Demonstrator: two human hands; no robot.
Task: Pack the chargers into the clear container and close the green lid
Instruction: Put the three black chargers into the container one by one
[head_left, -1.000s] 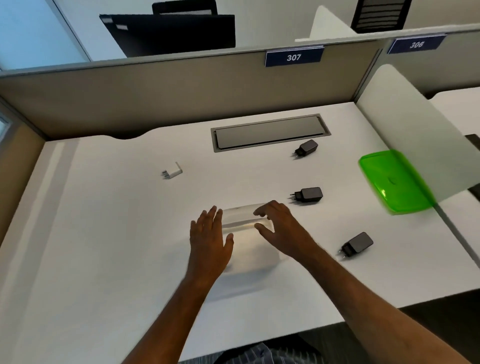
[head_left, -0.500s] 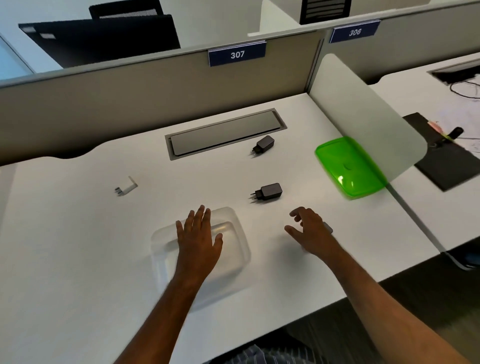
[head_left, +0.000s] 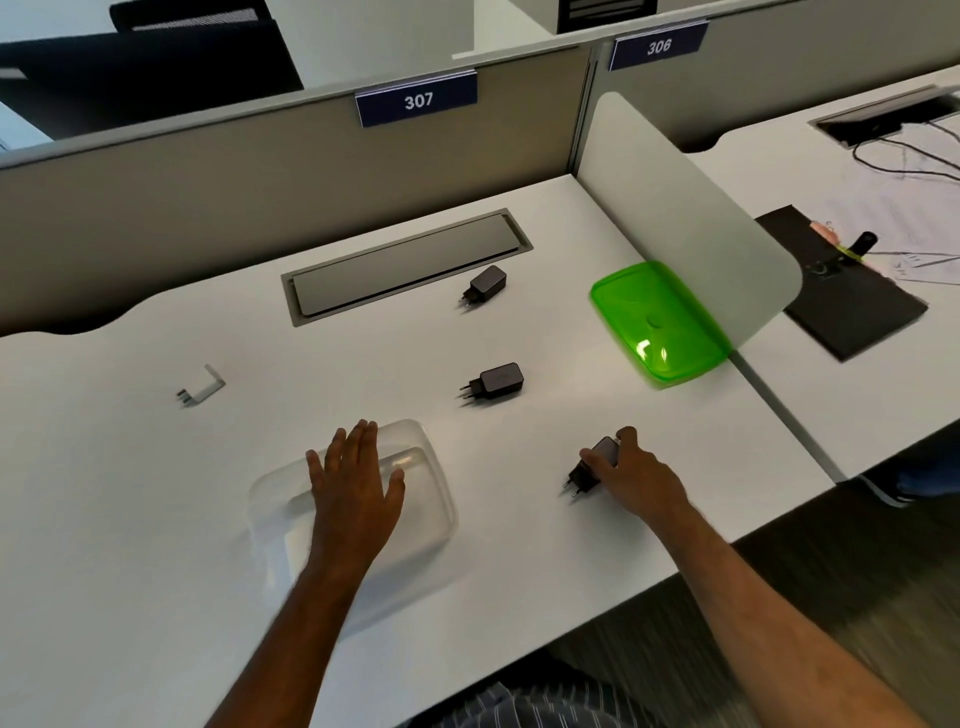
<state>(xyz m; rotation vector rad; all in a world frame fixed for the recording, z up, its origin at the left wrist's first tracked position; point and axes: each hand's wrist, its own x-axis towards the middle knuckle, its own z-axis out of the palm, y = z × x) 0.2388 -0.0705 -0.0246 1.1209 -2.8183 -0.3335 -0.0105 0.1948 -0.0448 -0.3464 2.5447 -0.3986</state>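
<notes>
Head view: labels (head_left: 416, 100) read 307, 306.

We note container (head_left: 353, 525) near bench (head_left: 130, 519) front edge; three chargers (head_left: 497, 379) to its right; lid (head_left: 657, 322) far right against divider (head_left: 675, 208).

Your desk (head_left: 156, 519) is plain white. Lid (head_left: 657, 325) at 2 o'clock: translucent bright green. Container (head_left: 431, 499): clear, colourless. Three chargers, far (head_left: 485, 283), middle (head_left: 496, 379), near (head_left: 597, 460): dark grey, black pins. White charger (head_left: 202, 384) at 10 o'clock. Partition (head_left: 234, 202): beige. Label (head_left: 415, 98): navy, white "307".
</notes>
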